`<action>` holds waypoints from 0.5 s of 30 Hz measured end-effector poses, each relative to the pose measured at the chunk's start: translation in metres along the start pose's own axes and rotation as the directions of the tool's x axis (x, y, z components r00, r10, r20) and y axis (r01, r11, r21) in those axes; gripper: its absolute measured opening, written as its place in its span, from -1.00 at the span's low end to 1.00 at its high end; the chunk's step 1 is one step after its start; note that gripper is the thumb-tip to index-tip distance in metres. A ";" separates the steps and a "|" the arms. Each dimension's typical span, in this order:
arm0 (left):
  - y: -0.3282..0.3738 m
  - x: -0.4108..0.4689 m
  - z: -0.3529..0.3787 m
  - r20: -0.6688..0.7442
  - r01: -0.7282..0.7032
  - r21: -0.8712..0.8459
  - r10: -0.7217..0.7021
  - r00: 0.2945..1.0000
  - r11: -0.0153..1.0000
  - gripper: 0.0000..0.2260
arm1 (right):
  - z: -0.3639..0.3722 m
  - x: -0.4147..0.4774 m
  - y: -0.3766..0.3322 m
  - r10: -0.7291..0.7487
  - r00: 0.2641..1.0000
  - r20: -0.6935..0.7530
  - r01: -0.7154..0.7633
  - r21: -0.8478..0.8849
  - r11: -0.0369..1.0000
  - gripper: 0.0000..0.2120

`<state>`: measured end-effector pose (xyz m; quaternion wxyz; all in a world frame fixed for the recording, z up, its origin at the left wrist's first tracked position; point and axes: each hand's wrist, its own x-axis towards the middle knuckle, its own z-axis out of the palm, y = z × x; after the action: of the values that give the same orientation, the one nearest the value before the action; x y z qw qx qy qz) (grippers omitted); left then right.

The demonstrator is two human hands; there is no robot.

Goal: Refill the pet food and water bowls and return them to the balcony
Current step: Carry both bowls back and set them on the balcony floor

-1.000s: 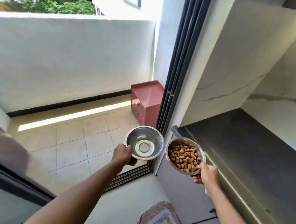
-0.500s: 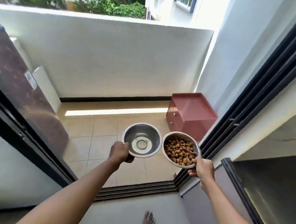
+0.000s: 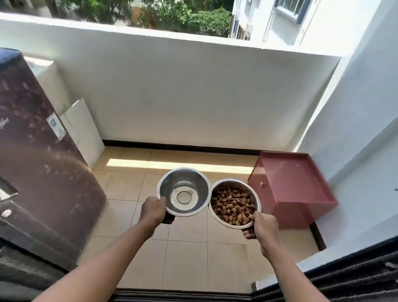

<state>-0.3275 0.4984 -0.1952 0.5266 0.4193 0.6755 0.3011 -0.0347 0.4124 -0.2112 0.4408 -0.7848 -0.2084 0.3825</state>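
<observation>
- The bowls, one with water and one with pet food, hang in the air in front of me over the balcony floor [image 3: 181, 248], which is laid with tan tiles and crossed by a bright strip of sun near the far wall.
- The white parapet wall [image 3: 174, 90] closes the far side of the balcony; trees and a pale building show above it.
- A dark maroon appliance [image 3: 27, 162] with a flower pattern and a sticker on its side fills my left; a white panel [image 3: 81, 131] leans just behind it.
- A pink cabinet [image 3: 291, 190] with a small knob on its front stands on the tiles at the right, against the white side wall.
- The dark sliding-door track [image 3: 182, 301] runs along the bottom edge, below my forearms.
- The water bowl [image 3: 183, 192] is shiny steel with clear water pooled in its bottom; its rim just touches the rim of the other bowl.
- The food bowl [image 3: 234, 204] is steel too, filled with brown kibble [image 3: 233, 206].
- My left hand [image 3: 153, 210] is clamped on the near rim of the water bowl, thumb on top, fingers beneath.
- My right hand [image 3: 262, 227] is clamped on the near right rim of the food bowl, thumb at the edge by the kibble, fingers under the base.
</observation>
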 end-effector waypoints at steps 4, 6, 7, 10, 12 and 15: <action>0.030 0.046 0.002 -0.035 -0.007 -0.006 0.007 0.999 1.000 -0.77 | 0.023 0.050 -0.034 -0.011 1.000 0.025 0.012 -0.029 1.000 -0.77; 0.046 0.069 0.003 -0.050 -0.012 -0.017 0.011 0.999 1.000 -0.77 | 0.034 0.074 -0.052 -0.016 0.999 0.042 0.017 -0.025 1.000 -0.78; 0.053 0.081 0.003 -0.056 -0.013 -0.013 0.012 0.998 1.000 -0.77 | 0.040 0.086 -0.059 -0.018 0.999 0.048 0.020 -0.024 1.000 -0.79; 0.070 0.115 0.003 -0.062 -0.009 -0.003 0.009 0.998 1.000 -0.77 | 0.055 0.117 -0.080 -0.016 0.998 0.057 0.017 -0.019 1.000 -0.77; 0.082 0.142 0.005 -0.057 -0.002 0.009 0.003 0.998 1.000 -0.77 | 0.069 0.141 -0.092 -0.010 0.998 0.056 0.010 -0.015 1.000 -0.76; 0.094 0.186 0.006 -0.035 -0.005 0.021 0.006 0.999 1.000 -0.78 | 0.089 0.173 -0.105 -0.004 0.999 0.045 0.004 -0.015 1.000 -0.76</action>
<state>-0.3157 0.7064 -0.2021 0.5093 0.4215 0.6865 0.3028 0.0042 0.6295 -0.2223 0.4309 -0.7789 -0.2227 0.3976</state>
